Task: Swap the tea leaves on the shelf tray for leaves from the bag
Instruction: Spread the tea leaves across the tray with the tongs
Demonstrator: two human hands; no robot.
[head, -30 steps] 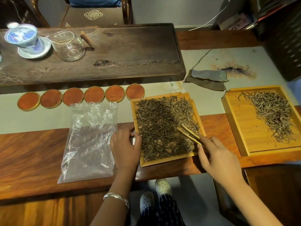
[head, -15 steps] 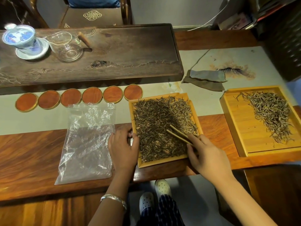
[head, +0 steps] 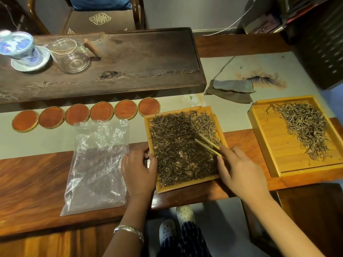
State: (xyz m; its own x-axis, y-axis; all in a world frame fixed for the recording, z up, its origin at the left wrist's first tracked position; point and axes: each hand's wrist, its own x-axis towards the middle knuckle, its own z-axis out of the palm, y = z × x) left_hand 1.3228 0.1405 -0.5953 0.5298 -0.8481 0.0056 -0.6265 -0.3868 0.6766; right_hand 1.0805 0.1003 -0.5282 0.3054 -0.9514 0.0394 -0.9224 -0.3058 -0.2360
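We see bare forearms, no sleeves; silver bangle (head: 130,231) on left wrist; dark striped trousers (head: 185,242); white perforated clogs (head: 177,221) w/ vent holes.

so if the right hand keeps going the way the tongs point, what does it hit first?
The right hand points its bamboo tongs up-left across the small tray. First contact is probably the dark tea leaves under the tips; height above them is unclear.

Bare wood lies open between the leaf-filled tray (head: 185,188) and the second tray (head: 274,145); the plastic bag (head: 96,164) crowds the tray's left.
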